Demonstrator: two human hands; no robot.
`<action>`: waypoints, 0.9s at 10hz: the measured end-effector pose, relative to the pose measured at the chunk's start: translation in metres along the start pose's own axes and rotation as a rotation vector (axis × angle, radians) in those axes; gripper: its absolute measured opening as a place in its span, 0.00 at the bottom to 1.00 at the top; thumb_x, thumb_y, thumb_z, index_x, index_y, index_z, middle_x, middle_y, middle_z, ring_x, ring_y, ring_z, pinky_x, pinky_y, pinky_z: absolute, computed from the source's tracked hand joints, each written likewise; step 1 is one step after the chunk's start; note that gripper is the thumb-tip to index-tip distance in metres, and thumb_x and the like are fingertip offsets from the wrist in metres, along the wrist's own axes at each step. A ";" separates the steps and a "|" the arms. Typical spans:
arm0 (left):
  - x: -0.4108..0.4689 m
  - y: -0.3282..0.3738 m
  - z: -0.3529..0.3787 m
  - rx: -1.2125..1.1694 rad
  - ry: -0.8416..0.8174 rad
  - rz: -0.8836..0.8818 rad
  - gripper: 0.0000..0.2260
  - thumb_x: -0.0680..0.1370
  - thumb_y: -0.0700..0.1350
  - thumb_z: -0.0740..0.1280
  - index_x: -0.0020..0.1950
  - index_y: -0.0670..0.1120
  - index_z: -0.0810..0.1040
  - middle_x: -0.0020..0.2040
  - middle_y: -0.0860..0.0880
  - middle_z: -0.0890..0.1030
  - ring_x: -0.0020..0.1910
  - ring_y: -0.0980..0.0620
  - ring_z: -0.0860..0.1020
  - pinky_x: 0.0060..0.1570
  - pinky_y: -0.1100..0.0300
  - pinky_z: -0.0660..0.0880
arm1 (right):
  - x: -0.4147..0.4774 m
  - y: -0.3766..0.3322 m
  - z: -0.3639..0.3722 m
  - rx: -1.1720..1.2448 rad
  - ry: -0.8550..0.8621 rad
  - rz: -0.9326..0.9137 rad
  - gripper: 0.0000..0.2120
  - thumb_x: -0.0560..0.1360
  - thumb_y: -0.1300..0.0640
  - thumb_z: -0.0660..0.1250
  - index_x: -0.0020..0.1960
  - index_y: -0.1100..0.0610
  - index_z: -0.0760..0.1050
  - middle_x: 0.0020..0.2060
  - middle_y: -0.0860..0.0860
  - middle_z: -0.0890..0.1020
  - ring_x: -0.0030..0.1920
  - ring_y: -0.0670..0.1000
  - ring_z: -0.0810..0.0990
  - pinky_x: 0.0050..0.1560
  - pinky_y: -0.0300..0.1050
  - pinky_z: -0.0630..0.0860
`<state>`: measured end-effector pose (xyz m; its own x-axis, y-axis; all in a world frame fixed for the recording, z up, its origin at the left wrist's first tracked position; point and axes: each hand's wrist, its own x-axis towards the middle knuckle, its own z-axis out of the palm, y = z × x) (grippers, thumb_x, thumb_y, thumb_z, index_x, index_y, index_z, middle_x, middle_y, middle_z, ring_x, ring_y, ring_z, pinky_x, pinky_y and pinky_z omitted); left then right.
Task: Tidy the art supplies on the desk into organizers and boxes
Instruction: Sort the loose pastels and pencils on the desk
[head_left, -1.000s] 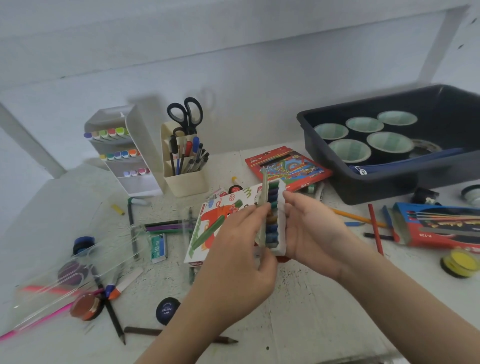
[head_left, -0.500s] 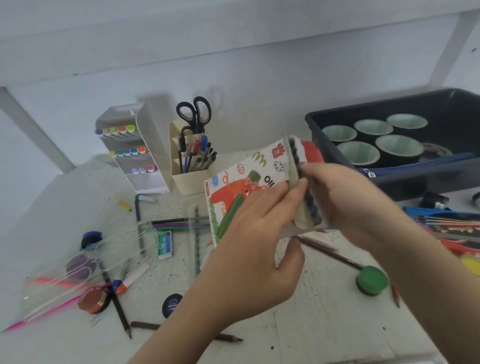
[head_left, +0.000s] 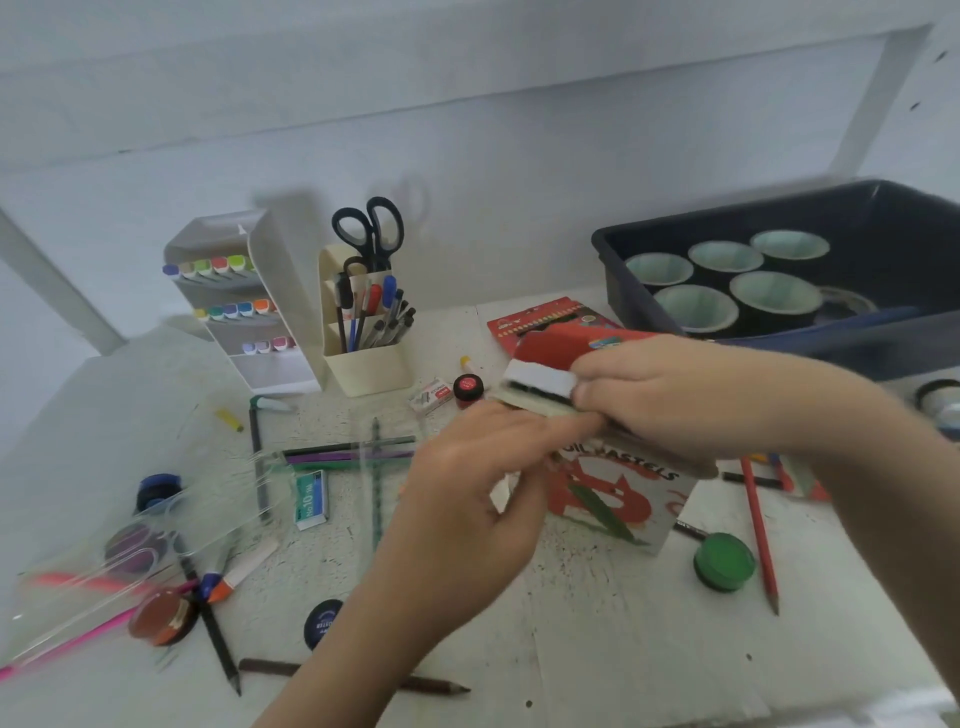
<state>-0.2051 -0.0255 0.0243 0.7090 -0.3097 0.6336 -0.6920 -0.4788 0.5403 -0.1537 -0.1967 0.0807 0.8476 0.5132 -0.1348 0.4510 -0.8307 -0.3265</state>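
Where its front shows, the box (head_left: 615, 501) reads "OIL PASTELS"

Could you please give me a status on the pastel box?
Left hand, right hand gripping oil pastel box. Lid open. Green paint pot, red pencil close by.
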 end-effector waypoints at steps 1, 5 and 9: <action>0.001 -0.011 -0.001 0.117 0.092 -0.027 0.22 0.69 0.36 0.71 0.61 0.51 0.76 0.44 0.61 0.77 0.45 0.62 0.74 0.48 0.71 0.69 | -0.003 -0.009 -0.001 0.157 -0.023 0.037 0.14 0.80 0.61 0.55 0.58 0.63 0.76 0.53 0.58 0.80 0.53 0.57 0.77 0.51 0.43 0.70; 0.013 -0.042 0.002 -0.386 0.005 -0.261 0.12 0.74 0.38 0.69 0.56 0.48 0.75 0.53 0.54 0.80 0.54 0.51 0.80 0.47 0.57 0.80 | -0.005 0.018 -0.014 0.529 0.245 -0.122 0.06 0.68 0.56 0.73 0.44 0.49 0.84 0.36 0.42 0.85 0.38 0.42 0.83 0.41 0.33 0.79; 0.016 -0.048 0.005 -0.368 0.037 -0.250 0.09 0.75 0.40 0.69 0.54 0.48 0.75 0.54 0.54 0.80 0.51 0.50 0.81 0.39 0.55 0.81 | -0.013 0.038 0.021 0.679 0.426 0.149 0.27 0.64 0.38 0.65 0.62 0.45 0.70 0.50 0.39 0.79 0.46 0.39 0.80 0.35 0.31 0.76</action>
<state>-0.1603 -0.0118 0.0058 0.8597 -0.1887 0.4747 -0.5074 -0.2083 0.8362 -0.1540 -0.2305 0.0502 0.9806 0.1680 0.1008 0.1731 -0.5016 -0.8476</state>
